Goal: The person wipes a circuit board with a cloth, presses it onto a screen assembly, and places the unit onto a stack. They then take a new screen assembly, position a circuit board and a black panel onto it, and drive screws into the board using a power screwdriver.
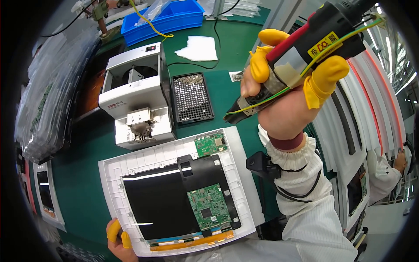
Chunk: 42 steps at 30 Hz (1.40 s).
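My right hand (pixel 286 111), yellow cots on several fingers, is wrapped round a black-and-red electric screwdriver (pixel 321 32). Its tip slants down to the left, raised above the bench and apart from the panel. In front of me lies a white display housing (pixel 242 187), back side up. Inside it are a black sheet, a large green circuit board (pixel 211 207), a smaller green board (pixel 208 144) at the top and an orange strip (pixel 192 241) along the near edge. My left hand (pixel 121 244), also in yellow cots, grips the housing's near left corner.
Behind the housing stand a white screw feeder (pixel 137 94) and a black tray (pixel 194 98) of small metal parts. Farther back are a white foam sheet (pixel 198 48) and a blue bin (pixel 163 19). Stacked clear trays (pixel 56 91) rise at left; another person's hand (pixel 400 161) shows far right.
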Motion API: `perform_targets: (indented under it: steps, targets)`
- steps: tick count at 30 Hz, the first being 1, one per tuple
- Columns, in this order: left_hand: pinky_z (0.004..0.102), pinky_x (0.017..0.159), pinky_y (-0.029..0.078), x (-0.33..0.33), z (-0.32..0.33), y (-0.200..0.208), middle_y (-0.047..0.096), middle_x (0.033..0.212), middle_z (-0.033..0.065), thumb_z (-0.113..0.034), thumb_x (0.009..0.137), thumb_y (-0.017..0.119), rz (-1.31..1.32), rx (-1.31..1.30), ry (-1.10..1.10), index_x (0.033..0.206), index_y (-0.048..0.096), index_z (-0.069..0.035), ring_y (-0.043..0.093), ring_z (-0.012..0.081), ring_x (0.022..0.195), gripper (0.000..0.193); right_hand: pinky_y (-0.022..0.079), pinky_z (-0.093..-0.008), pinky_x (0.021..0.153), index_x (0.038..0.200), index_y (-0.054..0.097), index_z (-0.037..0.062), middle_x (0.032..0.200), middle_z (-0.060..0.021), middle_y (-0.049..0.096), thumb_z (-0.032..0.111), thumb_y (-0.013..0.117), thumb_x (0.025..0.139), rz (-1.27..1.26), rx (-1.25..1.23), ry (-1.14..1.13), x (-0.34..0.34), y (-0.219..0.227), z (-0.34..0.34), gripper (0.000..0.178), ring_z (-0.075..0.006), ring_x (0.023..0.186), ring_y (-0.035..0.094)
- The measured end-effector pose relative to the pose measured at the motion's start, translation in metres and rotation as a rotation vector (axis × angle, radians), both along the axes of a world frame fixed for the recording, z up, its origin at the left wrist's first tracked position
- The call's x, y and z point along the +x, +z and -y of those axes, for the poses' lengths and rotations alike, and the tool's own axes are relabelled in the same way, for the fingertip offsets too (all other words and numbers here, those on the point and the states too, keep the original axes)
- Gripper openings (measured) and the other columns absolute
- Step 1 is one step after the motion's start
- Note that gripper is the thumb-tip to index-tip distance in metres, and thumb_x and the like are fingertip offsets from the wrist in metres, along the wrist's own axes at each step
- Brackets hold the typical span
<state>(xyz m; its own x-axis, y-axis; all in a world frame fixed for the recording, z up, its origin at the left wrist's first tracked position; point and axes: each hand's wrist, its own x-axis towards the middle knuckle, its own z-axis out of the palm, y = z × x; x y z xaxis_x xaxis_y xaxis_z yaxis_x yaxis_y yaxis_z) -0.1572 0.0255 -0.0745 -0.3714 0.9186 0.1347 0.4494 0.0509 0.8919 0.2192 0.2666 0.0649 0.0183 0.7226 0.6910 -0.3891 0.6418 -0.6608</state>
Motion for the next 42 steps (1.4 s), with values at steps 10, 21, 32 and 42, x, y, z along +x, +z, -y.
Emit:
perform_targets:
  steps: [10, 21, 32, 42]
  targets:
    - [0.0237, 0.086, 0.043, -0.002, 0.002, 0.003, 0.056, 0.114, 0.0078, -0.009, 0.085, 0.066, -0.049, -0.033, -0.001, 0.112, 0.057, 0.003, 0.057, 0.0132, 0.093, 0.031, 0.044, -0.0220, 0.052, 0.119, 0.049, -0.0032, 0.078, -0.0103, 0.057, 0.074, 0.031, 0.086, 0.052, -0.017, 0.177, -0.009, -0.012, -0.005, 0.086, -0.0125, 0.057, 0.053]
    - [0.0249, 0.088, 0.044, -0.002, 0.003, 0.002, 0.055, 0.117, 0.0087, -0.006, 0.085, 0.065, -0.042, -0.018, 0.003, 0.112, 0.058, 0.003, 0.057, 0.0144, 0.096, 0.030, 0.043, -0.0213, 0.049, 0.116, 0.051, -0.0032, 0.078, -0.0079, 0.056, 0.088, 0.021, 0.071, -0.002, -0.092, 0.150, -0.013, -0.032, 0.002, 0.106, -0.0114, 0.055, 0.052]
    - [0.0258, 0.089, 0.044, -0.003, 0.003, 0.001, 0.055, 0.120, 0.0095, -0.012, 0.086, 0.067, 0.027, -0.007, -0.010, 0.114, 0.056, 0.003, 0.058, 0.0148, 0.098, 0.033, 0.047, -0.0277, 0.050, 0.114, 0.056, -0.0045, 0.071, -0.0104, 0.059, 0.089, 0.019, 0.070, -0.064, -0.115, 0.123, -0.013, -0.041, 0.002, 0.110, -0.0169, 0.053, 0.055]
    - [0.0252, 0.089, 0.045, -0.001, 0.003, 0.002, 0.055, 0.119, 0.0091, -0.011, 0.086, 0.067, 0.041, -0.003, 0.006, 0.114, 0.056, 0.003, 0.057, 0.0144, 0.097, 0.033, 0.049, -0.0269, 0.049, 0.114, 0.054, -0.0035, 0.075, -0.0117, 0.061, 0.085, 0.023, 0.074, 0.052, -0.078, 0.084, -0.010, -0.042, 0.002, 0.102, -0.0156, 0.053, 0.056]
